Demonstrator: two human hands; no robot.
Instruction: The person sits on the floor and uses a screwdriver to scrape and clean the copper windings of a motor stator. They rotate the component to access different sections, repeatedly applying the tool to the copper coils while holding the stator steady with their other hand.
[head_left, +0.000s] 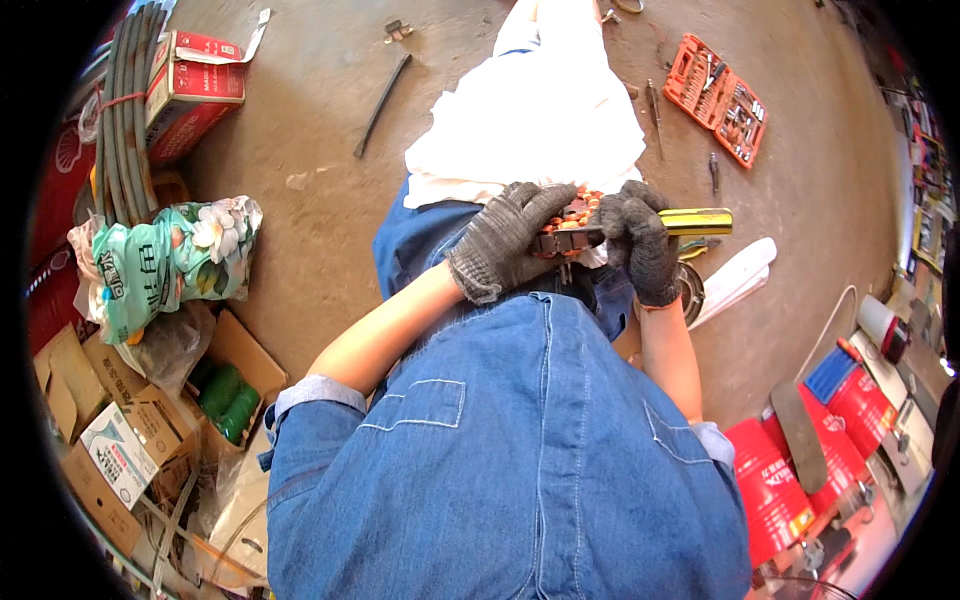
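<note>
In my lap, over white cloth (525, 120), is a dark metal part with orange copper windings (582, 205), apparently a stator. My gloved left hand (505, 240) grips it from the left, fingers curled over its top. My gloved right hand (640, 240) is closed at the part's right side; what its fingers hold is hidden. A shiny yellow cylindrical object (700, 221) sticks out rightward from behind that hand. Below it lie a tool with yellow-green grips (700, 247), a dark round metal part (690, 292) and a white rolled sheet (735, 280).
An open orange socket set (714, 98) lies beside loose tools (655, 118) on the brown floor (310, 250). A black bar (382, 105) lies ahead. Left are hoses (125, 110), a red box (195, 95), a floral bag (170, 260) and cartons (130, 440). Red drums (770, 490) line the right.
</note>
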